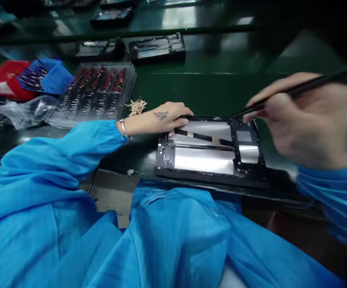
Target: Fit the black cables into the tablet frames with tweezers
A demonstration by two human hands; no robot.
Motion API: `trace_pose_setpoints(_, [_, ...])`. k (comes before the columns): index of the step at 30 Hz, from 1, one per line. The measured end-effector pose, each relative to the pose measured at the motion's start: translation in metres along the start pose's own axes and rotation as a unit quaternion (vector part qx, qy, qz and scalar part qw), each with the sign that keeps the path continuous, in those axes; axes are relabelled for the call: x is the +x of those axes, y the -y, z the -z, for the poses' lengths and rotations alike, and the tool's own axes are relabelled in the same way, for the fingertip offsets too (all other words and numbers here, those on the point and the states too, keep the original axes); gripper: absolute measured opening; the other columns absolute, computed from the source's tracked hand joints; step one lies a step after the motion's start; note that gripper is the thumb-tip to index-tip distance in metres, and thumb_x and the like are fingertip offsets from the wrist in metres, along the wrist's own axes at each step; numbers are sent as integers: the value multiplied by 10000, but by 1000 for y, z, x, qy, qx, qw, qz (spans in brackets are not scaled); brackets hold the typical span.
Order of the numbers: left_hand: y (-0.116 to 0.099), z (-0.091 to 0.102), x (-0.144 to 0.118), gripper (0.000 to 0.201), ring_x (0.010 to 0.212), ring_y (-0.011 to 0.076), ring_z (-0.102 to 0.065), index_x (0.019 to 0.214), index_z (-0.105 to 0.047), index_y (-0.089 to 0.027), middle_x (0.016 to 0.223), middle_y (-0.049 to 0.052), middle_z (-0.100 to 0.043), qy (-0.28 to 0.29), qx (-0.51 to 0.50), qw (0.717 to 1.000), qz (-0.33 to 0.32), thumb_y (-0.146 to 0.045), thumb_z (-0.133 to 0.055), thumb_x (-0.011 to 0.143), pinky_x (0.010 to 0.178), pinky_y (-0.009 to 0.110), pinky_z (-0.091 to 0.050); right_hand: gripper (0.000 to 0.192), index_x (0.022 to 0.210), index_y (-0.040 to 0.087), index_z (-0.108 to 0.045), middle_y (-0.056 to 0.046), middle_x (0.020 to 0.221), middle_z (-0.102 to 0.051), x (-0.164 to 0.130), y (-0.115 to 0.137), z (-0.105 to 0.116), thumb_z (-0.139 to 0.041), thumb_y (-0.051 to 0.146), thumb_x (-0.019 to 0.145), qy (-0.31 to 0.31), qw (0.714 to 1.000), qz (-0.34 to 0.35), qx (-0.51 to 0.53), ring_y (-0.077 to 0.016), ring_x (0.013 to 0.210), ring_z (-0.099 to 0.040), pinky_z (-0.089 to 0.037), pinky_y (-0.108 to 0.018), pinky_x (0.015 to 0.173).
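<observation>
An open tablet housing [203, 160], black with silvery metal panels and a dark ribbon strip, lies on a black block at the near edge of the bench. My left hand [173, 114] grips its far left edge, fingers over the rim and thumb on the near side. Pinched in my right hand [308, 120] is a long, thin black tool that looks like tweezers [299, 89]. Its pointed tip is at the housing's far edge, right of the middle. Whether the tip touches is unclear. The right hand is slightly blurred.
Left of the housing are a pile of small beige strips [137, 107] and stacked clear trays [101, 92] of red-and-black parts. Beyond them stand a blue bin [55, 76], a red bin [9, 78] and a plastic bag [29, 112]. More housings [158, 48] rest on the green bench [209, 84].
</observation>
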State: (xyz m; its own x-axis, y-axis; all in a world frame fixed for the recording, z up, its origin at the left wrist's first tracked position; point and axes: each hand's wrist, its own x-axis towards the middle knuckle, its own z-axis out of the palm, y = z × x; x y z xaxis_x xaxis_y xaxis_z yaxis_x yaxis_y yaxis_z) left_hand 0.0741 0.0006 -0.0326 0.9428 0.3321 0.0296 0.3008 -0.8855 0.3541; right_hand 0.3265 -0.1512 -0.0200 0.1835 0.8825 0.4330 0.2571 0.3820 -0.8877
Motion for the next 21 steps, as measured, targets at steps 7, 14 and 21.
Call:
trace_pose_setpoints(7, [3, -20, 3, 376, 1096, 212, -667, 1363, -641, -123, 1248, 134, -691, -35, -70, 996, -47, -233, -413, 1085, 997, 329, -515, 156, 927, 222, -774, -24, 914, -729, 28, -38, -17, -773, 376, 957, 56, 993, -80, -70, -162, 838, -710, -589, -295, 795])
trace_pose_setpoints(14, [1, -22, -2, 365, 1054, 202, -670, 1363, -649, -142, 1193, 110, -699, -39, -79, 995, -40, -242, -423, 1095, 960, 322, -528, 194, 957, 250, -769, -23, 958, -732, 18, -30, -14, -746, 443, 967, 79, 981, -142, -109, -223, 880, -743, -638, -383, 821])
trace_pose_setpoints(21, [1, -23, -2, 365, 1058, 211, -670, 1363, -660, -118, 1168, 113, -699, -47, -81, 995, -42, -229, -446, 1088, 950, 332, -533, 219, 951, 214, -748, -23, 911, -730, 22, -26, -17, -732, 430, 980, 95, 974, -126, -163, -200, 842, -748, -589, -345, 787])
